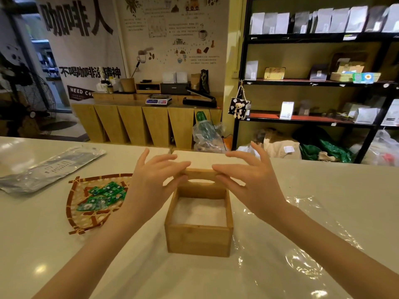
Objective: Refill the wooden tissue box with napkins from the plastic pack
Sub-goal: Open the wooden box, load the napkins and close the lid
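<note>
From my remote seat, I see both hands meet at the far edge of the wooden tissue box, which sits on the pale counter between the forearms. The left hand and the right hand each pinch the slotted wooden lid between thumb and forefingers, the remaining fingers fanned loosely upward; the lid stands tilted at the box's far rim, its oval slot visible between the two grips. Just below the grips, the box lies open at the top, with white napkins inside (how full the stack is, I cannot tell).

Left of the left hand, close by the wrist, rests a woven bamboo tray scattered with small green wrapped sweets. Farther left and beyond it lies a flat silvery plastic pouch. To the right of the right forearm and around the box's near side, a sheet of clear plastic wrap spreads crinkled on the counter. Nothing stands between the hands and the box.

Beyond the grips, the room is a coffee shop: a wooden sideboard bearing a digital scale and a black heat sealer, a wall poster with large Chinese lettering, and, far right, black shelving stocked with pale pouches.
</note>
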`<control>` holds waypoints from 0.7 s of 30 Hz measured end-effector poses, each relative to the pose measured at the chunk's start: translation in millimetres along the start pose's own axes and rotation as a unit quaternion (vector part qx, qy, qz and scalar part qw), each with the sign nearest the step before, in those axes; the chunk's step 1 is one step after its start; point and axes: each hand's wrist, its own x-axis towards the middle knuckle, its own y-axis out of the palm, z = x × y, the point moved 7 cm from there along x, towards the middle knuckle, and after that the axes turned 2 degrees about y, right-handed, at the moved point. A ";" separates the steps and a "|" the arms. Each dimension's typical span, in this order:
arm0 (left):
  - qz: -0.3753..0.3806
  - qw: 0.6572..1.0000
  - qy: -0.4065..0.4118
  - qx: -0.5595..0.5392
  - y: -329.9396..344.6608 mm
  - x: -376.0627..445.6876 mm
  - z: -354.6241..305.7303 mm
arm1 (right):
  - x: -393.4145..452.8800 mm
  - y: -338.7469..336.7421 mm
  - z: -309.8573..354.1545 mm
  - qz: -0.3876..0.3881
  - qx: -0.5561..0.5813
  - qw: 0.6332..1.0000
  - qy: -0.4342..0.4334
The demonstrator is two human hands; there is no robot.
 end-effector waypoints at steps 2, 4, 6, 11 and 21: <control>0.008 1.000 0.020 -0.018 -2.4 -14.9 -7.7 | -13.6 -2.3 8.9 0.006 -0.002 1.000 -0.025; 0.006 0.999 0.023 -0.048 -1.8 -31.8 -12.4 | -28.5 -2.3 17.9 0.001 -0.017 0.998 -0.055; 0.002 0.997 0.022 -0.077 1.5 -47.2 -15.3 | -42.6 1.2 22.9 0.007 -0.028 0.997 -0.073; 0.050 0.997 0.046 -0.036 12.6 -72.9 -22.7 | -72.5 15.2 29.0 0.061 -0.056 0.993 -0.082; 0.073 0.996 0.042 -0.036 24.5 -82.0 -19.4 | -93.1 27.5 31.3 0.071 -0.073 0.992 -0.078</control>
